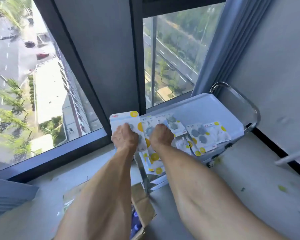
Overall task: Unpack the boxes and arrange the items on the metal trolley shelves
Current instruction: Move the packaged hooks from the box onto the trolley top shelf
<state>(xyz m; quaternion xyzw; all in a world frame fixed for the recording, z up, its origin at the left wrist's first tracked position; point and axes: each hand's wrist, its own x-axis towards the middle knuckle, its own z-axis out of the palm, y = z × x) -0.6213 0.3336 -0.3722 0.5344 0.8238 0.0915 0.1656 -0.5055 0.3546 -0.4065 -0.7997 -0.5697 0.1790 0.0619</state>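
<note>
Evidently both hands were closed on packets: the left hand (124, 138) gripped a card packet (126, 124) upright beyond the trolley shelf (206, 110) edge, while the right hand (161, 136), nearer the shelf, held another packet (153, 121) over it.

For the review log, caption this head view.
Both hands, left and right, hold blister packs over the trolley's top shelf by a window.

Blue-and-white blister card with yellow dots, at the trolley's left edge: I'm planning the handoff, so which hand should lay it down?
Left, probably. The left hand already grips the blue-and-white blister card, while the right hand is busy on the neighbouring card over the metal trolley shelf.
</note>
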